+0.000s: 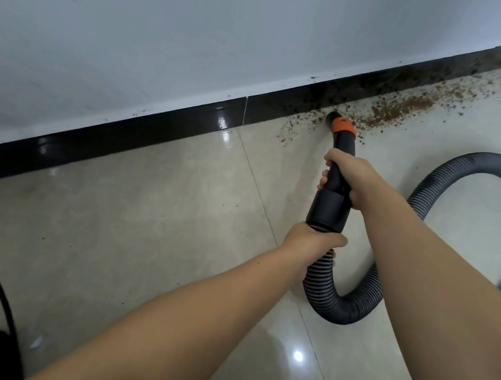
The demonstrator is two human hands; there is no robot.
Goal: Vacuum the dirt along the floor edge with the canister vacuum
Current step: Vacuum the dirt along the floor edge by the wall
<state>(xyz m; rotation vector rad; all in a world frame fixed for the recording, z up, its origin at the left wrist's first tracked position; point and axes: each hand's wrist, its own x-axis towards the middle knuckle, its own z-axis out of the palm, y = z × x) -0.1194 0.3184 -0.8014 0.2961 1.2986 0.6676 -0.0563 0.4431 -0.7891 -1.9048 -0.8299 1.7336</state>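
both hands grip the vacuum: right hand (345,179) wrapped around the black nozzle (340,138), left hand (313,240) closed on the hose (339,302) cuff. nozzle mouth sits against the baseboard (154,131) amid dirt (399,109). advance rightward slowly, keeping the tip low.

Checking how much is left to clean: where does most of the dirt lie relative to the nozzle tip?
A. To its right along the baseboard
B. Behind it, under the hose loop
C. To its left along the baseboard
A: the brown dirt spreads rightward from the nozzle along the baseboard; leftward the floor looks nearly clean.
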